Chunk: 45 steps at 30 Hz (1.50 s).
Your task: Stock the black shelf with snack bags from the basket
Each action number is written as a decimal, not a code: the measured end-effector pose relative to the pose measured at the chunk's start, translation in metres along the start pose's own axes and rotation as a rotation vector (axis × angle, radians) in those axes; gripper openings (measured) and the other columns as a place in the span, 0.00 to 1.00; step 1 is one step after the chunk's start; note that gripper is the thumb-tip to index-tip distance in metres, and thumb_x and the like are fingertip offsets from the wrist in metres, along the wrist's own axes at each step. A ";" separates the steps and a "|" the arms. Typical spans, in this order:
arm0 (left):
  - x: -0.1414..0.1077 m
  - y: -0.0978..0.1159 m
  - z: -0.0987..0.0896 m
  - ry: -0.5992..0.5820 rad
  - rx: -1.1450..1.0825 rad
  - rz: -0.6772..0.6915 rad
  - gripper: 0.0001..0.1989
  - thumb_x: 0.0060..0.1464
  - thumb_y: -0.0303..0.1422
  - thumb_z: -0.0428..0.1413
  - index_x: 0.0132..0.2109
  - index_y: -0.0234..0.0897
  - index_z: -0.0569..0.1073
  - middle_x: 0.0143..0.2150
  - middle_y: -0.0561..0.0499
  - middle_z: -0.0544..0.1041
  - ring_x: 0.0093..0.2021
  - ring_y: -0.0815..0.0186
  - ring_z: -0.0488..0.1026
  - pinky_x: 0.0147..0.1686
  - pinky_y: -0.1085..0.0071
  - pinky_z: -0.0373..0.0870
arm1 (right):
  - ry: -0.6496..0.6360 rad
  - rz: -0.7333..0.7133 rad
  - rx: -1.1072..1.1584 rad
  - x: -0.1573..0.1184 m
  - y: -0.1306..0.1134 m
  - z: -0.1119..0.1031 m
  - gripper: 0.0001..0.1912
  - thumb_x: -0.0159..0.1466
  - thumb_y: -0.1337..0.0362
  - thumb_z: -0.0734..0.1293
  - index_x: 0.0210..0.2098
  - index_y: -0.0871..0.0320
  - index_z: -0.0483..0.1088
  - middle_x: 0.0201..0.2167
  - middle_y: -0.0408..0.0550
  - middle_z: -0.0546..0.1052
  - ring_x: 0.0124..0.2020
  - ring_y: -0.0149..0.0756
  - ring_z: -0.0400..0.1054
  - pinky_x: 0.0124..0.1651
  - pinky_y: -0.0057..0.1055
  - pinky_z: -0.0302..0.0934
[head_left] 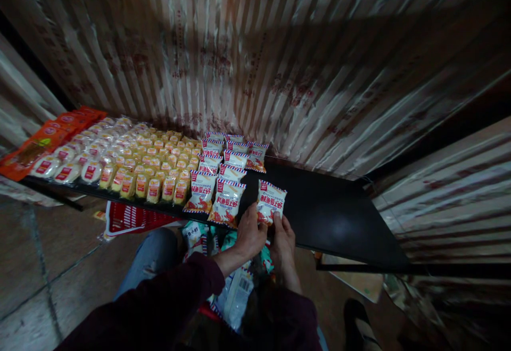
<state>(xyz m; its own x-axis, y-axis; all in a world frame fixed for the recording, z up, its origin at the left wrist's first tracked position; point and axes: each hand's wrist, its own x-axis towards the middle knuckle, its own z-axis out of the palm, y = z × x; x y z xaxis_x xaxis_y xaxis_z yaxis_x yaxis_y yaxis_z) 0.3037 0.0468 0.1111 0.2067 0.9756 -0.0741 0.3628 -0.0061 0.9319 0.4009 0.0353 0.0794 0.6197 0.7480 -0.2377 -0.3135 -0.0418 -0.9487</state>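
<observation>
Between my two hands a small white snack bag (271,202) with red print and a striped top edge stands upright over the black shelf (331,212). The fingers of my left hand (252,234) pinch its lower left corner. My right hand (284,236) grips its lower right edge, thumb in front. Just left of it are rows of matching bags (227,202), standing one behind another.
Small yellow packs (154,189) and round white packs (91,171) fill the shelf's left part, with orange packets (43,141) at its end. Below lie a red basket (138,218) and more bags (238,292). Corrugated sheeting (247,64) rises behind the shelf.
</observation>
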 end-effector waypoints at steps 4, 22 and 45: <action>0.005 0.000 0.004 0.016 0.014 0.017 0.32 0.51 0.23 0.49 0.64 0.26 0.56 0.65 0.37 0.61 0.65 0.57 0.58 0.65 0.63 0.53 | -0.008 -0.002 -0.030 0.009 0.000 0.003 0.27 0.50 0.49 0.72 0.44 0.56 0.74 0.38 0.46 0.80 0.37 0.38 0.74 0.38 0.31 0.68; 0.040 0.011 0.008 0.013 -0.003 -0.064 0.33 0.50 0.21 0.49 0.65 0.26 0.58 0.69 0.38 0.52 0.69 0.57 0.49 0.68 0.65 0.48 | -0.003 -0.051 -0.114 0.067 0.005 0.025 0.30 0.47 0.46 0.72 0.44 0.59 0.73 0.36 0.47 0.80 0.33 0.37 0.73 0.37 0.32 0.68; 0.071 0.015 0.011 0.062 0.019 -0.081 0.31 0.52 0.23 0.48 0.64 0.23 0.58 0.70 0.36 0.50 0.70 0.56 0.46 0.68 0.64 0.46 | 0.013 -0.109 -0.166 0.102 0.006 0.047 0.34 0.46 0.48 0.71 0.49 0.58 0.73 0.38 0.49 0.80 0.35 0.38 0.73 0.37 0.32 0.68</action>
<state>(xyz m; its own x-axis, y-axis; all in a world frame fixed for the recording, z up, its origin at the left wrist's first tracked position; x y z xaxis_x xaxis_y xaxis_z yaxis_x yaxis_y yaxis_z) 0.3342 0.1137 0.1160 0.1194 0.9847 -0.1265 0.3934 0.0701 0.9167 0.4289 0.1428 0.0595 0.6530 0.7455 -0.1334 -0.1215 -0.0707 -0.9901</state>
